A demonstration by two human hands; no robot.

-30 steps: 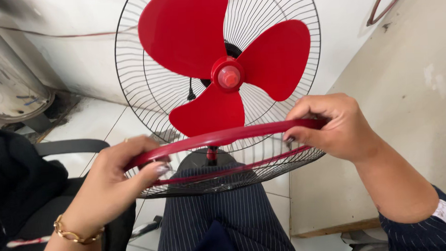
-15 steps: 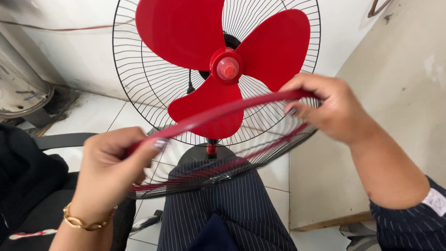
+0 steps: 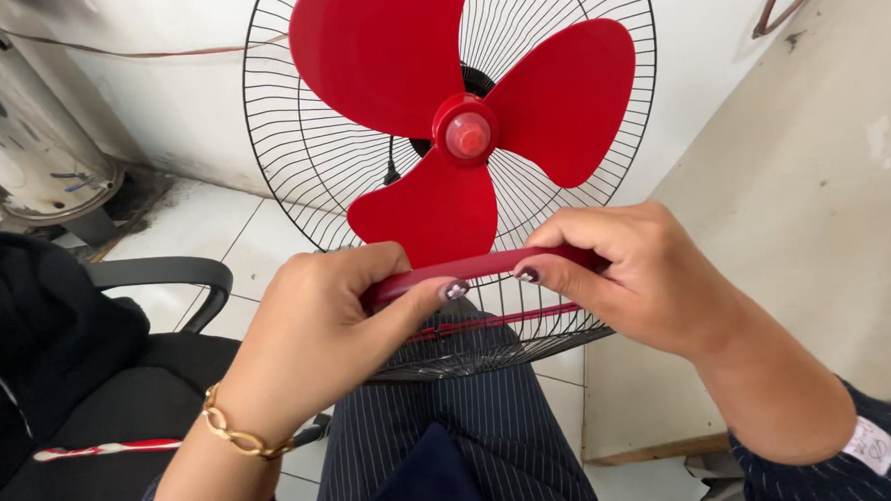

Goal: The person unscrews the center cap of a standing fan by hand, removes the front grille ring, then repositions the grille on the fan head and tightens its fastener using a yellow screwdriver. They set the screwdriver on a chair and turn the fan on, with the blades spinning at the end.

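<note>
**Both hands pinching a red rim ring right in front of the fan**

So the person's sitting with a fan propped at their knees, red three-blade propeller (image 3: 465, 129) sitting in the black wire rear guard (image 3: 310, 136). The left hand (image 3: 319, 326) and right hand (image 3: 637, 272) are both clamped on a red plastic ring (image 3: 486, 264), thumbs on top, fingers curled under, hands close together. The ring lies nearly flat across the lower part of the guard, just under the bottom blade. Gold bracelet (image 3: 235, 437) on the left wrist, black office chair (image 3: 156, 273) off to the left, white tiled floor (image 3: 204, 231) underneath.
</note>
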